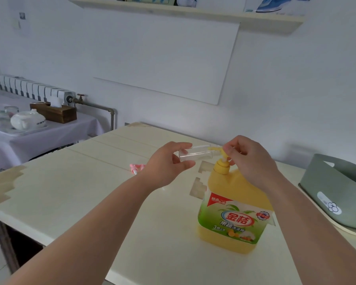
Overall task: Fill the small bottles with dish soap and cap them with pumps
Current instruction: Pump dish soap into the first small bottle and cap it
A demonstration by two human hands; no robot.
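Clear bottle (pixel 195 155): sideways, mouth at yellow pump nozzle (pixel 216 149), above counter (pixel 74 194).
Left hand (pixel 169 163): grip closed on bottle.
Right hand (pixel 249 157): pinching pump head.
Risk: misaligned mouth, soap spills.

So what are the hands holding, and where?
The left hand holds the small clear bottle sideways by its base end. The right hand is on the soap jug's pump head.

Two bare forearms in shot, reaching in from the bottom edge. No sleeves anywhere along them, uncovered right up to where the frame cuts off. Left hand (pixel 169 163) bare: no ring, no watch, no glove. Right hand (pixel 249 159) the same, wrist plain, nothing strapped on. Fingernails short, unpainted where visible.
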